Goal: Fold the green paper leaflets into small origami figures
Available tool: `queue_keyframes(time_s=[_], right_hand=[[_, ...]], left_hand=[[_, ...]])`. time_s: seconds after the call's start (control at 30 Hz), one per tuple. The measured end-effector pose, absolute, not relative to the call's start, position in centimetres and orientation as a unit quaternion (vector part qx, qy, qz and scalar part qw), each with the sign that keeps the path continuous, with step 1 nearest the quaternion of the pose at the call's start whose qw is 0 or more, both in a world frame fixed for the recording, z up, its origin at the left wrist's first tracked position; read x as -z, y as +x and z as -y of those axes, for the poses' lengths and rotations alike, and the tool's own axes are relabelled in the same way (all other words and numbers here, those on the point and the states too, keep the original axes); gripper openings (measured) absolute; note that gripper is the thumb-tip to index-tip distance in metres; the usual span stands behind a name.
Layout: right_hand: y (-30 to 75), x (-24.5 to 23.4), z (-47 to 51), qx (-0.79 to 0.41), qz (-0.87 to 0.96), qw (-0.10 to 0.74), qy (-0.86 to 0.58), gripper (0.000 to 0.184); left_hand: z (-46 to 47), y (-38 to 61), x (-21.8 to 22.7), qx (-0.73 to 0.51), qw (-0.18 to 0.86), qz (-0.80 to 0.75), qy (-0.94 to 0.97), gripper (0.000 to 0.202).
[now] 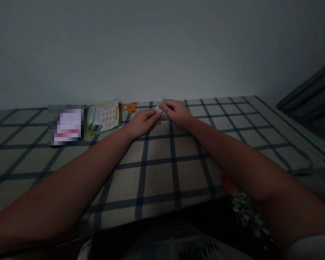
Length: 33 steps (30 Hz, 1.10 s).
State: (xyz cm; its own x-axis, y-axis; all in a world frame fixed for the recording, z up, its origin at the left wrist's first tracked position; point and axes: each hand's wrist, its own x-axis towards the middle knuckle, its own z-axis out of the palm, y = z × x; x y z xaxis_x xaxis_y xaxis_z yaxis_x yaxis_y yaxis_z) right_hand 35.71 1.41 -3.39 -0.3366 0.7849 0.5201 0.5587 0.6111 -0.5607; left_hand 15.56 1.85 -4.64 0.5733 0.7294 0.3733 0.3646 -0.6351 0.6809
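My left hand and my right hand meet above the far part of the checked cloth. Their fingertips pinch a small, light printed piece, perhaps paper, with a greenish tip showing above the right fingers. Most of it is covered by the fingers, and its exact kind is too small to make out. To the left of my left hand lies a stack of printed sheets or flat packets, green-edged with red and yellow print.
A pixelated device with a bright screen lies left of the stack. The checked cloth runs up to a grey wall. Crumpled light scraps lie near my right forearm. A dark ridged object stands at the far right.
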Motion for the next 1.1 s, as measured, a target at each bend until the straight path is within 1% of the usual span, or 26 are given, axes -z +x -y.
queue_keyframes(time_s=[0.2,0.37,0.5,0.63,0.73,0.9,1.03,1.1], right_hand=[[35.70,3.60,-1.02,-0.268,0.781,0.378,-0.419,0.046],[35.70,3.58,-1.01,-0.290,0.778,0.387,-0.400,0.042],[35.46,3.83,-1.49,-0.342,0.756,0.388,-0.402,0.037],[35.12,3.94,-1.76,-0.395,0.733,0.385,-0.397,0.039],[35.10,3.69,-1.59,-0.399,0.729,0.386,-0.399,0.041],[35.43,3.22,-1.09,-0.343,0.737,0.403,-0.421,0.040],[35.51,3.41,-1.15,-0.325,0.737,0.400,-0.437,0.043],[35.51,3.55,-1.25,-0.321,0.738,0.403,-0.435,0.041]], left_hand=[[-2.31,15.39,4.91,-0.328,0.264,-0.315,0.851,0.049],[-2.31,15.33,4.97,-0.326,0.276,-0.305,0.851,0.048],[-2.11,15.39,4.80,-0.310,0.291,-0.307,0.851,0.045],[-2.09,15.47,4.74,-0.304,0.309,-0.299,0.850,0.043],[-2.18,15.49,4.88,-0.313,0.323,-0.288,0.845,0.043],[-2.32,15.46,5.22,-0.318,0.358,-0.286,0.830,0.041],[-2.43,15.51,5.09,-0.325,0.327,-0.317,0.829,0.038],[-2.40,15.53,4.86,-0.337,0.295,-0.336,0.829,0.038]])
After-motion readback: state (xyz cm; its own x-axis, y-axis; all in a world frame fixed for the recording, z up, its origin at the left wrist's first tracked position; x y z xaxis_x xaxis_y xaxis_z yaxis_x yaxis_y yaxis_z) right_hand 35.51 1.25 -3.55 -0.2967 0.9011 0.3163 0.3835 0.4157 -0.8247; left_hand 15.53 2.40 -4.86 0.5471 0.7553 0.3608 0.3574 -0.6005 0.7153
